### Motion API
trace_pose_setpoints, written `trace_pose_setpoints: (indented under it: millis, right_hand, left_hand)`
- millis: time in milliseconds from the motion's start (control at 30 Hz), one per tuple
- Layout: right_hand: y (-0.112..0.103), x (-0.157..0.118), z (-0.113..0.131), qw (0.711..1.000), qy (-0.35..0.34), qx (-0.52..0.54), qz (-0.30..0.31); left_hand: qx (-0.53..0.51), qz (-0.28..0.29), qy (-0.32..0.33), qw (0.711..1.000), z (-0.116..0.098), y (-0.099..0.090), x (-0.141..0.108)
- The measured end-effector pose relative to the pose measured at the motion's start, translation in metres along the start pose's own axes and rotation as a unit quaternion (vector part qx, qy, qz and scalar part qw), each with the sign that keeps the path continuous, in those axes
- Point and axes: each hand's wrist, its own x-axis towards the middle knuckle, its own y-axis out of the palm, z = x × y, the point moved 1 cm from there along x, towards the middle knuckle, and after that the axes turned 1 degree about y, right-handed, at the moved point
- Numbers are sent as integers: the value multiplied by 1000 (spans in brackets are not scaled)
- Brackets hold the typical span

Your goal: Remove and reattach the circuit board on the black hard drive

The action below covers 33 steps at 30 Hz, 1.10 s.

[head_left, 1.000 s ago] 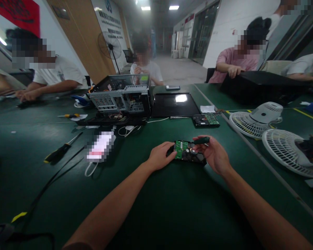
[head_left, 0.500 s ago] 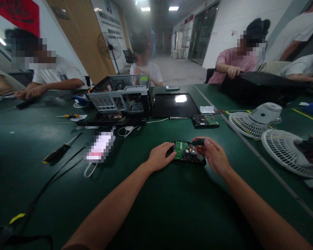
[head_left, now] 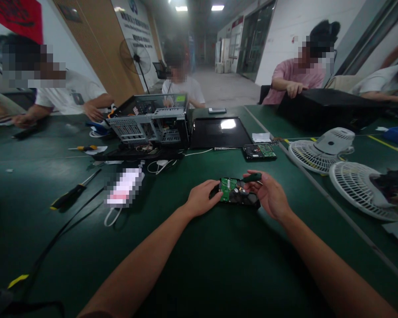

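Note:
A hard drive (head_left: 230, 190) lies on the green table (head_left: 212, 265) with its green circuit board facing up. My left hand (head_left: 204, 197) grips the drive's left end, thumb along the near side and fingers at the far side. In my right hand (head_left: 270, 192) is a small screwdriver (head_left: 252, 177) with a dark green handle, pinched between thumb and fingers. It is held over the right part of the drive; its tip is too small to make out. A second hard drive (head_left: 259, 152) rests farther back, apart from both hands.
An opened computer case (head_left: 146, 128) stands at the back, beside a black panel (head_left: 220, 132). A yellow-black screwdriver (head_left: 69, 194) and a phone (head_left: 124, 187) lie left. White fan parts (head_left: 361, 187) sit right. Co-workers sit around; one person (head_left: 296, 81) holds a black case (head_left: 331, 108).
The screwdriver handle has tilted slightly in my right hand. My left hand stays on the drive. The view has shifted a little, and the person at left has moved a hand toward the computer case.

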Motion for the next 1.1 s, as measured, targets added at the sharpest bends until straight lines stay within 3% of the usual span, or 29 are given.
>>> trace_pose_setpoints:
  millis: [367, 733, 1100]
  right_hand:
    - [-1, -1, 0, 999, -34, -30, 0]
    - [-3, -2, 2, 998, -11, -69, 3]
    - [-3, 1, -3, 1000, -8, -5, 6]
  left_hand:
    - [8, 1, 0, 1000, -1, 0, 0]
    - [5, 7, -7, 1000, -2, -1, 1]
    - [3, 1, -2, 1000, -2, 1, 0]
